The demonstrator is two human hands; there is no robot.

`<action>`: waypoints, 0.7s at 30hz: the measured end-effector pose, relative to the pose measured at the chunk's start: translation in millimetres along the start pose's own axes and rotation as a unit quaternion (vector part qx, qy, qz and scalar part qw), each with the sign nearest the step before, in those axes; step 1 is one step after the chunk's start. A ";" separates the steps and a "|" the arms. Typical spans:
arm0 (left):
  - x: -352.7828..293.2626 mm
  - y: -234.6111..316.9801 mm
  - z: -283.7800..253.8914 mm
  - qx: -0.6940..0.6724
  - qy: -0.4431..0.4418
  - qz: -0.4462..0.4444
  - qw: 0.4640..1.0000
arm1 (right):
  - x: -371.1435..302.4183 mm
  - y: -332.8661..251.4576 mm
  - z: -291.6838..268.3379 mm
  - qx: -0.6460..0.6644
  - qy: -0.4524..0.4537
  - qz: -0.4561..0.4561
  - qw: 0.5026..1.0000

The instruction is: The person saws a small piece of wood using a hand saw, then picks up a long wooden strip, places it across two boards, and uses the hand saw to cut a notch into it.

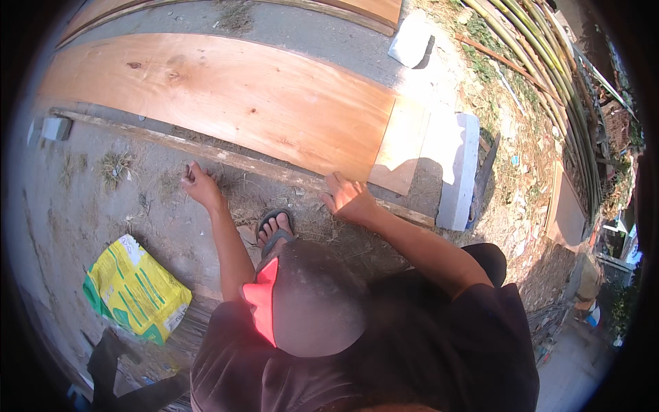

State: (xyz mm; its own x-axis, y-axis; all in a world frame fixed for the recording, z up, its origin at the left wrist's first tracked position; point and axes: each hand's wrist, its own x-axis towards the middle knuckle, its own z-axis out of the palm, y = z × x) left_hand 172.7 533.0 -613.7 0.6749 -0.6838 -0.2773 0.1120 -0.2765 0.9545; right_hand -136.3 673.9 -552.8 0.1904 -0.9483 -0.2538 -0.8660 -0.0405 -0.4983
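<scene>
A long, narrow wooden batten [226,156] runs from the far left toward the lower right, beside the near edge of a wide plywood board [254,89]. My right hand [351,200] grips the batten near its right end, fingers over the top and thumb on the near side. Left of it, my left hand [200,187] is held just short of the batten with its fingers curled together. Whatever is pinched there, if anything, is too small to make out. A smaller plywood piece [405,141] lies at the board's right end.
White blocks [458,175] stand at the right, with another white block [412,40] farther back. A grey block [56,129] sits by the batten's left end. At lower left lies a yellow-green bag [141,288]. Long poles [542,51] are stacked at far right. My sandaled foot [276,226] is between my arms.
</scene>
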 end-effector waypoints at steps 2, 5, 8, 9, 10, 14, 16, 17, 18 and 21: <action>-5.5 7.2 1.1 -0.018 -0.013 -0.007 1.000 | 5.3 -3.8 -23.3 0.105 0.025 -0.004 0.994; -16.0 8.1 39.3 0.048 -0.019 0.106 0.993 | -14.0 21.1 -51.1 0.105 -0.114 0.085 0.984; 5.5 14.3 54.0 0.180 0.003 0.268 0.946 | -18.7 -5.4 -90.9 0.085 -0.160 0.100 0.978; 15.9 18.1 53.7 0.240 0.019 0.322 0.916 | -17.8 -23.8 -111.4 0.096 -0.177 0.092 0.975; 15.2 26.1 65.9 0.241 -0.024 0.322 0.915 | -22.2 -27.2 -125.3 0.128 -0.152 0.076 0.977; 34.1 38.0 125.0 0.376 -0.126 0.347 0.850 | -23.1 -15.3 -162.1 0.113 -0.050 0.070 0.990; 44.9 36.1 133.6 0.397 -0.131 0.368 0.830 | 3.2 -12.4 -171.4 0.082 -0.009 0.055 0.995; 50.3 33.0 135.6 0.416 -0.147 0.384 0.811 | 20.4 -8.9 -173.2 -0.020 0.104 0.018 0.994; 54.8 27.7 135.9 0.437 -0.166 0.396 0.790 | 36.3 -4.5 -172.4 -0.118 0.214 -0.014 0.970; 42.6 29.1 150.7 0.441 -0.163 0.397 0.788 | 103.4 -19.9 -207.9 -0.116 0.214 -0.055 0.968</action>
State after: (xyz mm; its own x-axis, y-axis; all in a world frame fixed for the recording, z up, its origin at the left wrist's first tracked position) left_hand 94.8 394.0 -614.3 0.0377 -0.9750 0.2189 -0.8990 0.0625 0.4334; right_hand -195.5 511.2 -396.8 0.1204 -0.9759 0.1820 -0.9414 -0.1704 -0.2910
